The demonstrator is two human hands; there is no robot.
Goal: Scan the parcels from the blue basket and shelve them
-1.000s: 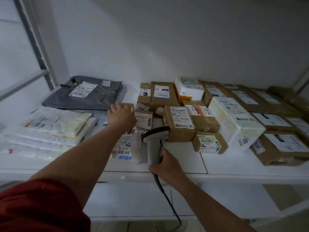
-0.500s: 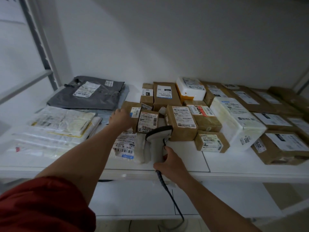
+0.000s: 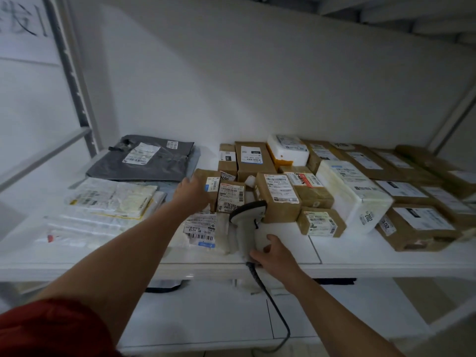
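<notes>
Left hand [image 3: 192,193] fingers still clutch the small cardboard box [image 3: 207,189], now seated in the shelf [image 3: 360,256] row; right hand [image 3: 274,256] holds the scanner [image 3: 246,220].

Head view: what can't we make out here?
- Blue basket: outside the head view.
- Left hand: its grip on the small brown box is hidden by the hand's back.
- Scanner window, in right hand: faces away.
- Label print: too small, blurred.
- Far-right parcels: cut by the edge.
</notes>
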